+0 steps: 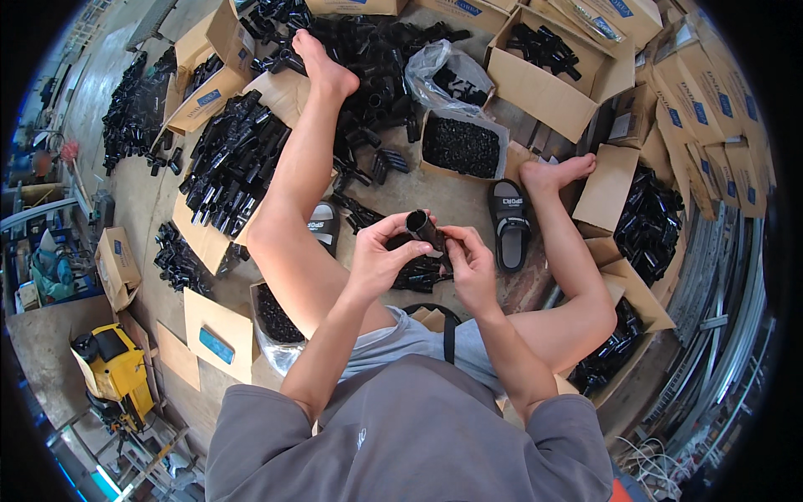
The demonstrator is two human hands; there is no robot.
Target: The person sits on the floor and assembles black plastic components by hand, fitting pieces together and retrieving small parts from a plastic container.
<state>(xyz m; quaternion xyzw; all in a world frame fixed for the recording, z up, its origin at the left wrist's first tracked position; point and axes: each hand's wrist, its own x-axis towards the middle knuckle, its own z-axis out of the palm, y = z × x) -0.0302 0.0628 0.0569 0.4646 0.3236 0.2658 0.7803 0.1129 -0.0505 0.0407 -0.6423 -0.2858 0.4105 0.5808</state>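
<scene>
Between my bent legs, both hands hold up a black plastic tube fitting (421, 226), its round open end facing up. My left hand (378, 258) wraps the left side of it, thumb laid across the front. The fingertips of my right hand (472, 269) pinch at its right side; whether they also hold a small piece there is too small to tell. Below and behind my hands lie more black fittings (422, 274) on the floor. Farther ahead stands a box of small black pieces (462, 146), with a clear plastic bag (443, 71) of black parts behind it.
Heaps of black fittings (234, 163) lie on cardboard at the left. Open cartons (569, 75) of fittings stand ahead and at the right. Sandals (509, 226) rest by my feet. A phone (217, 345) lies on cardboard near a yellow machine (117, 368). Metal bars (719, 284) line the right.
</scene>
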